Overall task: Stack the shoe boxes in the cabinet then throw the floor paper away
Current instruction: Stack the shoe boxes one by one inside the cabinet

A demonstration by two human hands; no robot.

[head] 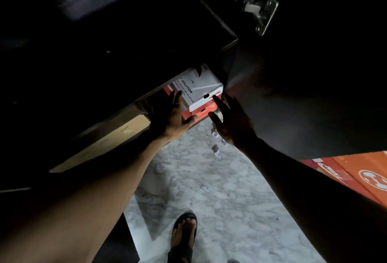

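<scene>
1. Super dark overall, cabinet [146, 38] mostly a black mass, only its lower shelf edge and a hinge [254, 3] on the door [303, 86] catching light
2. White box [200, 86] sitting on an orange box [202, 114] inside the cabinet, far right of the shelf, "SOLUTION" readable, rest of the print too small
3. Left hand [174, 118] open, fingers spread, against the left side of that stack, thumb on the orange front
4. Right hand [230, 120] open too, fingertips at the white box's front corner, touching or just off, can't tell
5. Tan box [117, 135] further left on the shelf, half swallowed by shadow
6. Crumpled paper [216, 150] on the marble floor [209, 189], partly hidden behind the right hand
7. More orange boxes [360, 174] cut off at the right edge
8. Sandalled foot [184, 235] at the bottom
</scene>
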